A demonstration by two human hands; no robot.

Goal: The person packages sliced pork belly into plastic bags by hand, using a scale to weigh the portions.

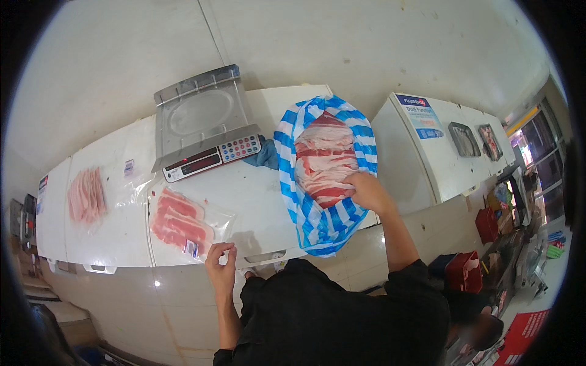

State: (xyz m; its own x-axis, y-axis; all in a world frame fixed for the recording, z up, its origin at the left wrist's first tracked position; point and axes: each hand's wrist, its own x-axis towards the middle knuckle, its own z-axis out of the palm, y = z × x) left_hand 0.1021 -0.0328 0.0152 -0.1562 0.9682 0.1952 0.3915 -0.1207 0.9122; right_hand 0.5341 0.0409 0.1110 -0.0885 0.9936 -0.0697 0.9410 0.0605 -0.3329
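A blue-and-white striped plastic bag (361, 137) lies spread around a pile of thinly sliced raw meat (325, 155) on a white chest freezer. My right hand (368, 192) reaches over the bag's right edge, its fingers on the slices at the lower right; whether they pinch a slice cannot be told. Near the freezer's front edge is my left hand (222, 261), thumb and forefinger curled close together, with no object plain in it. Just above it lies a clear plastic pack of sliced meat (178, 219) with a small printed label (191, 248).
A digital scale (201, 110) with a metal platform stands behind the packs, beside a blue cloth (265, 154). Another pack of slices (87, 194) lies at left. Two trays (464, 139) rest on the right freezer. Red crates (467, 272) and a person (480, 329) are at lower right.
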